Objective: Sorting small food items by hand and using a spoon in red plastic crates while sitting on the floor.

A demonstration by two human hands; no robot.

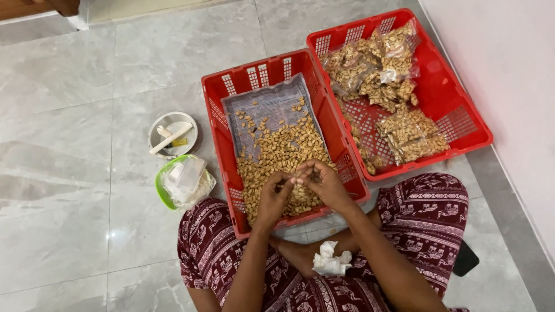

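Two crates side by side on floor: near crate (222, 124) holds loose peanuts (283, 153) on paper liner (272, 104); far-right crate (462, 124) holds bagged peanuts (410, 133). Left of near crate: steel bowl (157, 128), plastic bowl (162, 186) in front. Both hands (300, 188) over the loose peanuts.

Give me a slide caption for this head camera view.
Both hands sort loose nuts in a red basket, bagged nuts alongside.

The floor (69, 190) is laid with large, polished grey marble-look tiles, divided by thin grout lines. Soft light is reflected on them. A plain white wall (509, 75) is seen at the right, and a wooden edge (34, 7) at the top left.
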